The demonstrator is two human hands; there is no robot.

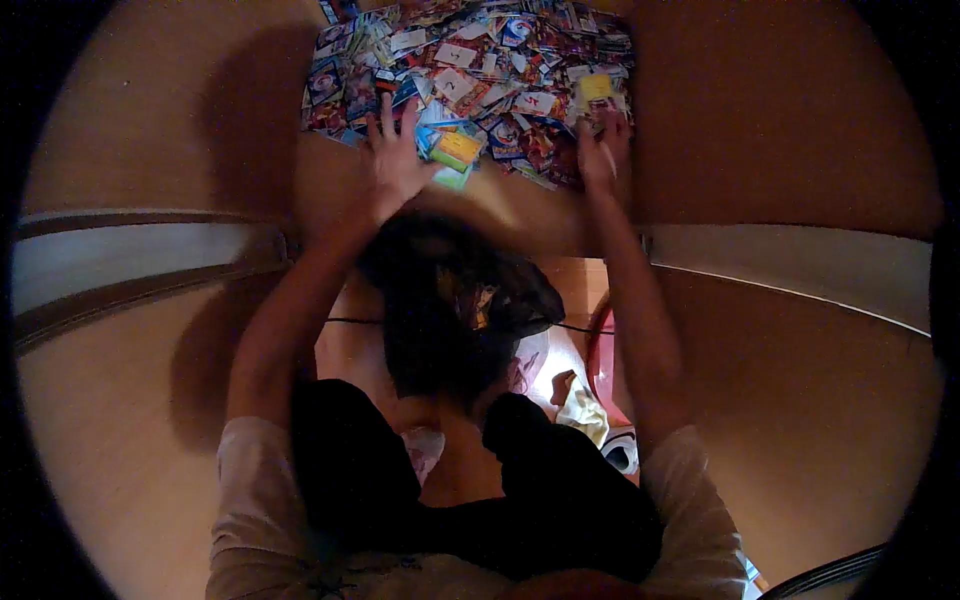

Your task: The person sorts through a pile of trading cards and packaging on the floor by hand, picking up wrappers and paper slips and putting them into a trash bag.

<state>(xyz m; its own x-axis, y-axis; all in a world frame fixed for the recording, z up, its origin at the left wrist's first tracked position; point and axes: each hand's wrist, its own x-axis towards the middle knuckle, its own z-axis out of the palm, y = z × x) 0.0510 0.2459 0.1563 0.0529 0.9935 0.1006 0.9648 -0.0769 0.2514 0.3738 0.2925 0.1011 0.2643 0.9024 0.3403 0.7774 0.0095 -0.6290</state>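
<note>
A broad pile of trading cards covers the far part of the wooden surface. My left hand is at the pile's near left edge, its fingers spread over the cards and holding nothing visible. Beside its thumb lies a yellow and green card, with a few bluish ones around it. On the right side of the pile, my right hand has its thumb and fingers about the lower end of a yellow-topped trading card; the grip itself is partly blurred.
White cards with handwritten red marks lie among the pile. A black see-through bag with some cards inside sits between my arms, above my legs. Pale rails run on both sides. Cloth and a red rim show below.
</note>
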